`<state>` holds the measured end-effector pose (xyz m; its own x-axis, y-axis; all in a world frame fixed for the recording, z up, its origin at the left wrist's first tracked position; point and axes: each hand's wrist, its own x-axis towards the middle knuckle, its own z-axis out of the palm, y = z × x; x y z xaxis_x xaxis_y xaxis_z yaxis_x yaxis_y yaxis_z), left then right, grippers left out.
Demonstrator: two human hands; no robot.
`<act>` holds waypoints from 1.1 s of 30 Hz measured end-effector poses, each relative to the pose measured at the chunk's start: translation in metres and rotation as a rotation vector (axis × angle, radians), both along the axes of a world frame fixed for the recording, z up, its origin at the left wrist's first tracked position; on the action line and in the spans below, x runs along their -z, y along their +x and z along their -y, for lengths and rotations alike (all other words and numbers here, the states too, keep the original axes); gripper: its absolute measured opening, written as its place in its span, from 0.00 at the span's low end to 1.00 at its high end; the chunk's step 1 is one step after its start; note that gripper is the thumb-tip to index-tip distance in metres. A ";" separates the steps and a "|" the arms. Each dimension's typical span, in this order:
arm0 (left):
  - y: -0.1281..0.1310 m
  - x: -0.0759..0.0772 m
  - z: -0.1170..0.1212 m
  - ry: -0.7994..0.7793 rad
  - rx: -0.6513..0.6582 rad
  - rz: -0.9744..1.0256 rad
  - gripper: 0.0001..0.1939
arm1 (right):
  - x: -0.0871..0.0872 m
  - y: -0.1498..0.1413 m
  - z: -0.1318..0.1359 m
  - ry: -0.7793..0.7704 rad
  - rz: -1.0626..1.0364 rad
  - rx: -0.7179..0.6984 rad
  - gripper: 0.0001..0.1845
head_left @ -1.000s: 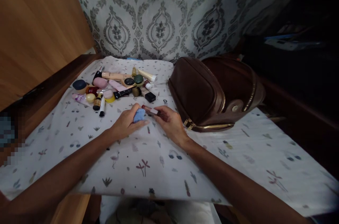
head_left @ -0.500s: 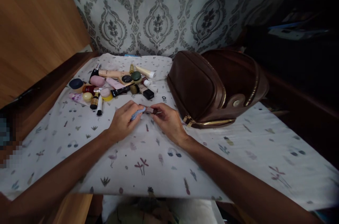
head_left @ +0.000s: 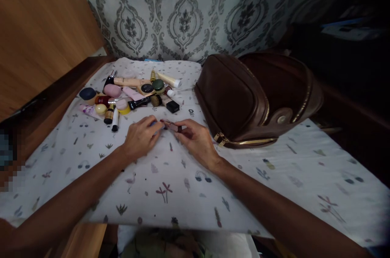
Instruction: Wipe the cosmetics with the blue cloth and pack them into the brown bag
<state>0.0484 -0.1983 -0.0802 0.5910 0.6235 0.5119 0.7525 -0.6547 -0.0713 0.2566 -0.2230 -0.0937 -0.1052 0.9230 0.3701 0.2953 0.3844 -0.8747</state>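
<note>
My left hand (head_left: 141, 136) is closed over a small blue piece that looks like cloth (head_left: 154, 124), mostly hidden by the fingers. Opposite it, my right hand (head_left: 196, 140) pinches a small slim tube (head_left: 173, 126), like a lip gloss, with a clear body and a dark end. The tube's far end meets the fingers of my left hand and the blue piece. Both hands are just above the patterned white cloth (head_left: 170, 168). Beyond my left hand lies a white tube with a black cap (head_left: 115, 120).
Several cosmetics lie at the back left, among them a pink egg-shaped item (head_left: 112, 90), a green-lidded jar (head_left: 158, 85) and a black-capped bottle (head_left: 172, 106). A brown bag (head_left: 231, 95) with its top unzipped stands right. A wooden panel (head_left: 45, 26) rises on the left.
The tube now shows more of its length between my hands, and less of the blue piece is visible. My right hand has shifted slightly right; the view has also moved a little.
</note>
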 end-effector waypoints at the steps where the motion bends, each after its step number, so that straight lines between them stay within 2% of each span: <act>1: -0.002 0.000 -0.002 -0.032 -0.036 -0.028 0.11 | 0.000 0.000 0.000 -0.015 -0.017 0.006 0.11; 6: -0.005 -0.001 -0.007 -0.172 -0.123 -0.037 0.10 | 0.003 0.000 -0.003 -0.028 -0.074 0.021 0.10; 11: -0.004 -0.006 -0.006 -0.170 -0.135 0.080 0.09 | 0.004 0.000 -0.004 0.031 -0.070 0.018 0.07; 16: 0.005 -0.011 0.005 -0.055 0.068 0.256 0.10 | 0.003 -0.001 -0.002 0.028 -0.049 0.016 0.14; 20: 0.015 -0.013 0.016 0.061 0.192 0.205 0.09 | 0.002 -0.001 0.001 0.070 -0.002 -0.005 0.12; 23: 0.013 -0.012 0.014 0.048 0.145 0.121 0.08 | 0.000 -0.001 0.002 0.109 0.029 -0.017 0.10; 29: -0.004 -0.003 -0.005 -0.115 -0.073 0.029 0.08 | -0.002 0.000 0.002 0.054 0.010 -0.001 0.12; 33: -0.006 -0.001 -0.009 -0.207 -0.100 0.057 0.08 | -0.002 -0.001 0.003 -0.023 -0.040 -0.015 0.08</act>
